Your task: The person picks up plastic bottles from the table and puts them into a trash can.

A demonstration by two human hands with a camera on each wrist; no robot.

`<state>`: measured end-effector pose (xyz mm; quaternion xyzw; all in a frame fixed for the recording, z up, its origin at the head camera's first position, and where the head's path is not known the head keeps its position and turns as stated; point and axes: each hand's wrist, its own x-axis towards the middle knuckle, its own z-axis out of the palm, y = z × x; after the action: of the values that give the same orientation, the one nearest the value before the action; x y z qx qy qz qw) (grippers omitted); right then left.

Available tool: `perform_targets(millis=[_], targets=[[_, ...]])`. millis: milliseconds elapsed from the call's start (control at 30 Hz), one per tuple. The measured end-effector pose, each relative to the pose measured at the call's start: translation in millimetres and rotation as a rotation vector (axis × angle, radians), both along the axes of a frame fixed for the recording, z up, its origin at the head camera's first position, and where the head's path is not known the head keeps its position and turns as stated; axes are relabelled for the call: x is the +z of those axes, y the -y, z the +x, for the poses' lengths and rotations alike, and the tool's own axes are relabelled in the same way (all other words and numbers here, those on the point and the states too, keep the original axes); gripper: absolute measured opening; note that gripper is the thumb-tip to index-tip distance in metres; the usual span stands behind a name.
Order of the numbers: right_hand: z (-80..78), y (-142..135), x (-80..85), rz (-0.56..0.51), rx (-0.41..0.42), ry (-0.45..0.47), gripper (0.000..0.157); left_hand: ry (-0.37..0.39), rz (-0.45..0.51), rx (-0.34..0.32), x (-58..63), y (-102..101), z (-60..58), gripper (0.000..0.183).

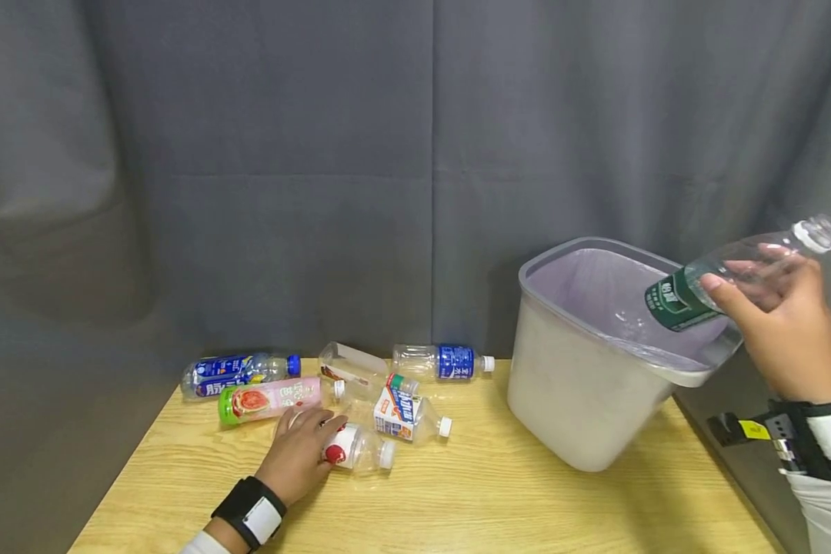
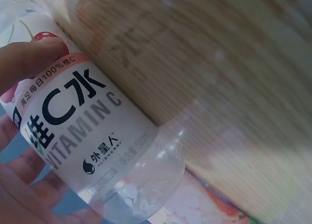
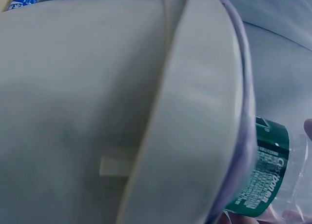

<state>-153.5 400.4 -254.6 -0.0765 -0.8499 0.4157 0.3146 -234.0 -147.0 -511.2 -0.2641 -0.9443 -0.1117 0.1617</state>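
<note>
My right hand grips a clear plastic bottle with a green label, its base tilted down over the mouth of the bin and its uncapped-looking neck pointing up to the right. In the right wrist view the green label shows past the bin's rim. Low on the table, my left hand holds a clear bottle with a white cap and a white label. The left wrist view shows the "Vitamin C" lettering on this bottle, with the thumb on one side and fingers on the other.
Several more bottles lie behind the left hand: a blue-labelled one, a pink one with a green end, and a white-labelled one. Another blue-labelled bottle lies near the grey curtain. A thin liner covers the bin's inside.
</note>
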Motion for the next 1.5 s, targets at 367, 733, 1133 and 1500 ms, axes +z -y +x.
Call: perform_targets(millis=[367, 733, 1133, 1500], targets=[[8.8, 24.6, -5.4, 0.206, 0.017, 0.057, 0.098, -0.043, 0.131, 0.095, 16.2, 3.5, 16.5, 0.077], [50.1, 132.2, -66.3, 0.045, 0.465, -0.547, 0.075, 0.49, 0.872, 0.085, 77.4, -29.3, 61.9, 0.073], [65.5, 240.8, -185.9, -0.136, 0.719, 0.17, 0.076, 0.818, 0.897, -0.19, 59.6, -80.8, 117.7, 0.066], [70.5, 256.3, -190.9, -0.304, 0.635, 0.373, 0.073, 0.798, 0.868, -0.298, 48.5, -87.3, 123.4, 0.065]])
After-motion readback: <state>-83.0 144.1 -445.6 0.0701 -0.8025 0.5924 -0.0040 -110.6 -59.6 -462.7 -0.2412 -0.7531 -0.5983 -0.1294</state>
